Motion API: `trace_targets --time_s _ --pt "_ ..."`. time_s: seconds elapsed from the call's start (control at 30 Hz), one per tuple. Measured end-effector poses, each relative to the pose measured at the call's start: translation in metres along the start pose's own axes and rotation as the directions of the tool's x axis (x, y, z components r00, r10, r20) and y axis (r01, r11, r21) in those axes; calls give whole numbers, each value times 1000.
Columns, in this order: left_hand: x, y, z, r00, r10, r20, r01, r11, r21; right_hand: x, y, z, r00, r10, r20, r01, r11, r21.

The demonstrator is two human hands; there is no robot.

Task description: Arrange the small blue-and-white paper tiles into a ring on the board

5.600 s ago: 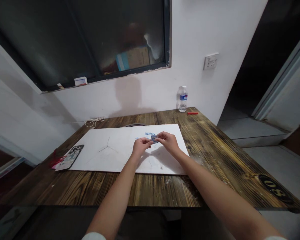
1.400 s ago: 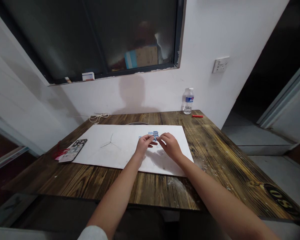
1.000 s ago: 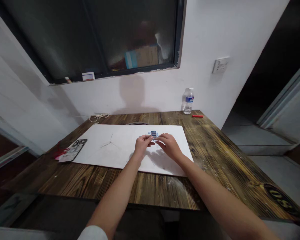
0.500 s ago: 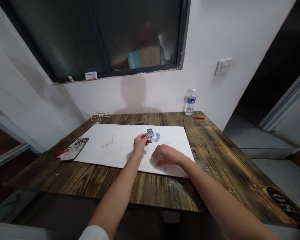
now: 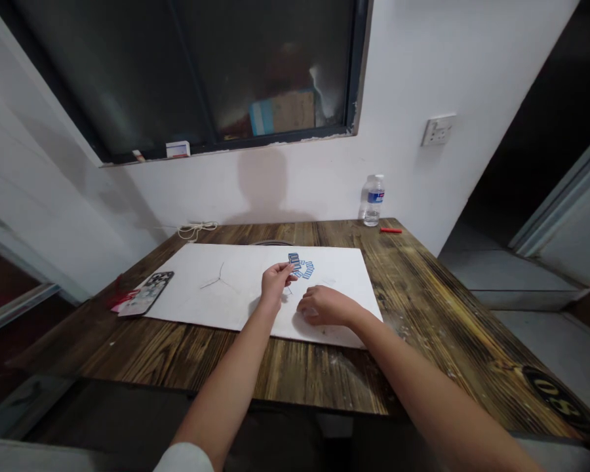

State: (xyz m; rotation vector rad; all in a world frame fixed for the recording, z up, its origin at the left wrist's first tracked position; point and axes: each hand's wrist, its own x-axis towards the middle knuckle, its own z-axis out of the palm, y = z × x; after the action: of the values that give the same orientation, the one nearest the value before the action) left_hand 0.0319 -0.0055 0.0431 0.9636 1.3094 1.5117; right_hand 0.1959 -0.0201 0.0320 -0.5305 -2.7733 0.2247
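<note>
My left hand (image 5: 275,280) is raised a little over the white sheet (image 5: 216,298) and pinches a small stack of blue-backed cards (image 5: 294,259) between thumb and fingertips. Several more blue cards (image 5: 305,269) lie spread on the sheet just beyond it. My right hand (image 5: 322,306) rests low on the sheet, nearer to me, with curled fingers pressed onto the paper; what is under them, if anything, is hidden.
A phone (image 5: 148,292) lies at the sheet's left end on the wooden table (image 5: 423,308). A water bottle (image 5: 372,200) and a red pen (image 5: 391,230) stand at the far right corner. A white cord (image 5: 194,229) lies by the wall. The table's right edge meets a doorway.
Both hands held the cards together a second ago. My right hand has let go and dropped to the sheet nearer me; my left hand keeps the stack, and cards now lie spread on the sheet.
</note>
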Motion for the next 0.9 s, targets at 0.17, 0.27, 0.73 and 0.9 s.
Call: trace_targets --time_s 0.17,0.27,0.73,0.9 --pt "1 0 -1 1000 2 -4 -2 1000 8 2 1 1 1000 14 -2 -14 1000 -10" --pt "1 -1 -1 1000 4 -2 -4 1000 9 2 4 4 999 27 -21 -27 1000 -6" --pt "0 1 -1 1000 4 -3 -4 1000 13 1 13 10 979 171 -109 -148 970 194" --pt "-1 3 -1 1000 11 9 -11 1000 2 0 10 5 949 200 -246 -171 976 135"
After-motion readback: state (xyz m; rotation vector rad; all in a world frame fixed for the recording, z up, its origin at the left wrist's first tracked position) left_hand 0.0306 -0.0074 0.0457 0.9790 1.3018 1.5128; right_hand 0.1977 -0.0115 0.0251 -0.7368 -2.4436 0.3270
